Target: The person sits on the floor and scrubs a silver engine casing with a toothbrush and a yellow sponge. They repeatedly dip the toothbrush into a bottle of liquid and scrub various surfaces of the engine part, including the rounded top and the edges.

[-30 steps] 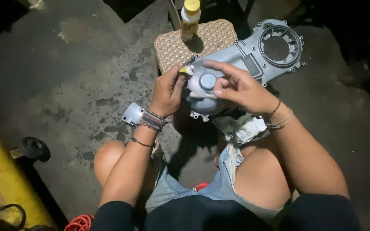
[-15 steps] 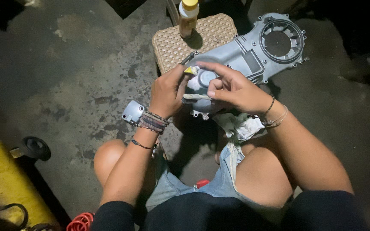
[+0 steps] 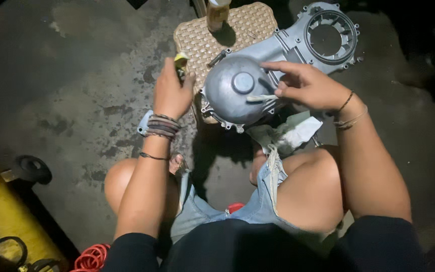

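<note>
A long grey metal engine cover rests tilted on a woven stool, with a round domed end near me and a ring-shaped opening at the far right. My right hand lies on the domed end, its fingers pinching a thin pale strip against the metal. My left hand is just left of the dome, closed around a small yellow-topped object whose kind I cannot tell. Bracelets circle both wrists.
A yellow-capped bottle stands on the stool's far edge. A pale rag hangs under the cover by my knees. A small grey metal part lies on the concrete floor. A yellow cylinder and red coiled hose sit at lower left.
My left hand has drawn back to the left off the dome with the small object. My right hand has shifted right, uncovering the dome's centre.
</note>
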